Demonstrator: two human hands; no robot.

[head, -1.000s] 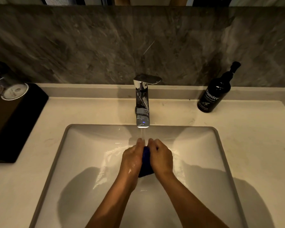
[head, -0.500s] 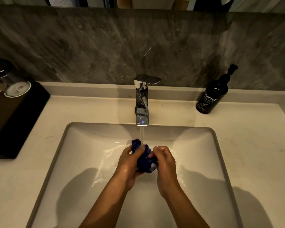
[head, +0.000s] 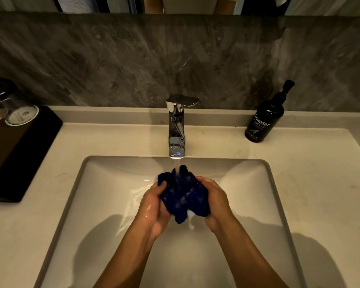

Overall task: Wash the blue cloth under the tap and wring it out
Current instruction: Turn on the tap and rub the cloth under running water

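The blue cloth [head: 183, 194] is bunched and soaked, held over the white sink [head: 104, 204] between both hands. My left hand [head: 154, 206] grips its left side and my right hand [head: 216, 200] grips its right side. A chrome tap [head: 176, 129] stands at the back of the basin, and its stream of water [head: 177, 167] falls onto the top of the cloth. Water drips from the cloth's lower edge into the basin.
A black pump bottle of hand wash [head: 265, 117] stands on the pale counter [head: 320, 173] at the back right. A black tray [head: 15, 154] with upturned glasses [head: 10, 107] sits at the left. A dark stone wall rises behind the tap.
My hands have spread apart, and the cloth, which was squeezed small between them, has opened into a looser, wider bunch under the stream.
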